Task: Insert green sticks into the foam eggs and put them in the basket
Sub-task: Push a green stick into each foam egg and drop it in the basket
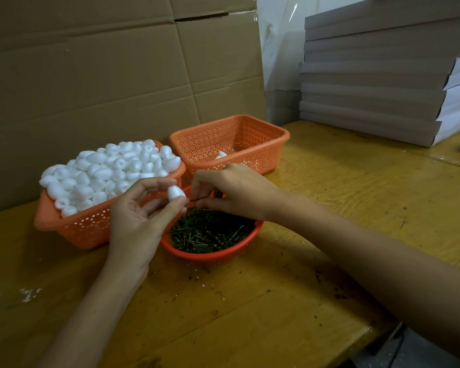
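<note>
Writing or labels: nothing I can read anywhere, the stacked grey flat boxes (pixel 377 73) at the worktop's far right corner are too blurry. Left hand (pixel 141 216) pinches a white foam egg (pixel 176 193) between thumb and fingertips, over the round red basket of green sticks (pixel 210 232). Right hand (pixel 234 191) grips one thin green stick (pixel 195 200), its tip right at the egg. Full orange basket of eggs (pixel 91 227) sits at the left, near-empty orange rectangular basket (pixel 231 142) behind, on the yellow wooden worktop (pixel 329 181).

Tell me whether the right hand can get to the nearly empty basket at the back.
Probably yes. The right hand hovers just in front of the back basket, whose top is open, with nothing between them. It is pinching a green stick, though.
</note>
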Demonstrator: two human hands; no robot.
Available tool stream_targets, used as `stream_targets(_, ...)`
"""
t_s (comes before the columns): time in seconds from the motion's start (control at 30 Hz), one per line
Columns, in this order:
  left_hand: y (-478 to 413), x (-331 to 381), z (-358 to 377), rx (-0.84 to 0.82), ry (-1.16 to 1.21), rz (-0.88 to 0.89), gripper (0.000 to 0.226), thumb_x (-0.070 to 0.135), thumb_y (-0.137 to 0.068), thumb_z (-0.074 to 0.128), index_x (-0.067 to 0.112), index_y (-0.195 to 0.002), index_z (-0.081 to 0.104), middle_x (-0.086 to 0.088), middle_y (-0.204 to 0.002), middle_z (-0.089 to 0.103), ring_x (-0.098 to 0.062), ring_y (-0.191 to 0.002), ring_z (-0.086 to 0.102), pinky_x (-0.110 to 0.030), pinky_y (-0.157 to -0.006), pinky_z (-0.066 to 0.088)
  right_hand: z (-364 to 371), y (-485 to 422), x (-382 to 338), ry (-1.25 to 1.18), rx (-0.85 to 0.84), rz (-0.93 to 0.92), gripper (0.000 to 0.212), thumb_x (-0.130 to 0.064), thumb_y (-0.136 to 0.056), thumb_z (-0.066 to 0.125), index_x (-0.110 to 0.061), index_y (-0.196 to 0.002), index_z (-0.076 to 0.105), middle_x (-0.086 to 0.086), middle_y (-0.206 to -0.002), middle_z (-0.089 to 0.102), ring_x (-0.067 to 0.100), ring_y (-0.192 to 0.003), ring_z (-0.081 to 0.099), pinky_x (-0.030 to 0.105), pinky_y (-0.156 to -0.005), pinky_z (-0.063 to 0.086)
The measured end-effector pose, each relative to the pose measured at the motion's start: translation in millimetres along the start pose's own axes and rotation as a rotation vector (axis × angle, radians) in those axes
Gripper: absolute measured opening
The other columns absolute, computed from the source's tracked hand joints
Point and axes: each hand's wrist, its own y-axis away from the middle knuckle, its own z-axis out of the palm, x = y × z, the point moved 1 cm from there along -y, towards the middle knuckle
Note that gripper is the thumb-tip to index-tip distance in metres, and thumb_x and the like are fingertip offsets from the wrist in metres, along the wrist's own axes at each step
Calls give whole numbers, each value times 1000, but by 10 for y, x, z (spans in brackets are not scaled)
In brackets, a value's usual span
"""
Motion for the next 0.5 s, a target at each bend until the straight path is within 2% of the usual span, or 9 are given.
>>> stream_targets(0.13, 1, 5, 11, 11, 9, 8, 25, 16, -75, 86, 29, -96, 78, -2, -107, 79, -25, -98, 80, -27, -80, 64, -7, -3, 23, -60, 44, 25, 17, -23, -96, 75, -13, -109, 71, -7, -100, 79, 10, -98, 73, 41, -83, 54)
stream_targets(0.23, -4, -5, 1, 33, 42, 11, 26, 17, -75, 86, 28, -96, 78, -2, -107, 79, -23, -105, 77, -26, -83, 63, -12, 1, 20, -95, 102, 36, 15, -22, -97, 74, -13, -107, 71, -7, -99, 80, 9, -99, 74, 40, -85, 55)
stream_targets(0.3, -8, -14, -15, 53, 61, 13, 27, 18, -74, 87, 29, -97, 78, -1, -106, 79, -24, -109, 75, -28, -89, 62, -16, 1, 25, -106, 142, 44, 14, -24, -97, 74, -13, -105, 71, -9, -95, 80, 6, -94, 74, 37, -86, 54)
stream_targets(0.4, -22, -11, -32, 84, 109, -8, 29, 20, -73, 87, 30, -99, 79, -1, -109, 78, -21, -113, 73, -26, -93, 60, -5, -4, 30, -119, 174, 40, 14, -27, -97, 74, -14, -101, 70, -12, -87, 79, -8, -75, 66, 27, -82, 50)
stream_targets(0.5, -32, -1, -40, 113, 177, -40, 29, 17, -73, 85, 28, -99, 81, 0, -108, 79, -19, -106, 76, -28, -92, 62, 2, -6, 30, -150, 189, 40, 14, -28, -96, 76, -15, -100, 71, -13, -84, 78, -13, -70, 62, 27, -82, 52)
